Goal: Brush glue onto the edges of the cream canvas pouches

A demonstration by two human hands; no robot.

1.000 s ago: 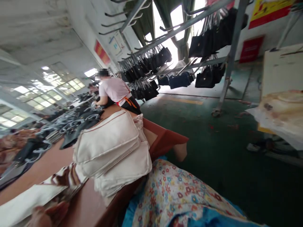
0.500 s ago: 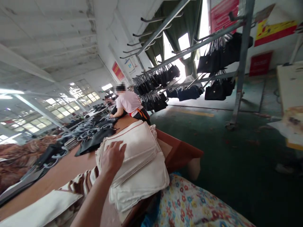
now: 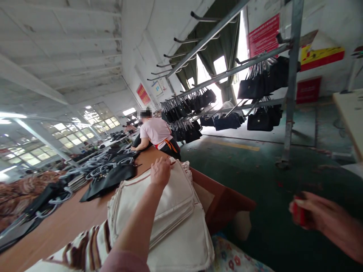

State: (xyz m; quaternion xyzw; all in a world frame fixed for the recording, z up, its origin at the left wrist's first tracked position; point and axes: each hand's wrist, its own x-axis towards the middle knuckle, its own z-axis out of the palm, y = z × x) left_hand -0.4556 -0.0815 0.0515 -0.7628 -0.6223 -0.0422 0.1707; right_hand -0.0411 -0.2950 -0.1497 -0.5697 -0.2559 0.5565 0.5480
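A stack of cream fabric panels with brown edging lies on the brown-covered table. My left hand rests at the far edge of the top panel, its fingers curled together on that edge. Out to the right, over the green floor, my right hand is wrapped round a small red tool; blur hides what kind it is. More cream pieces with brown trim lie at the table's near left.
Black bags with grey handles cover the table's far left. A person in a pink shirt leans over its far end. A metal rack holds hanging black bags. Another table stands at right.
My left hand has moved forward and right, from lying spread on the stack to its far edge, fingers now drawn together. My right hand has come into view with the red tool.
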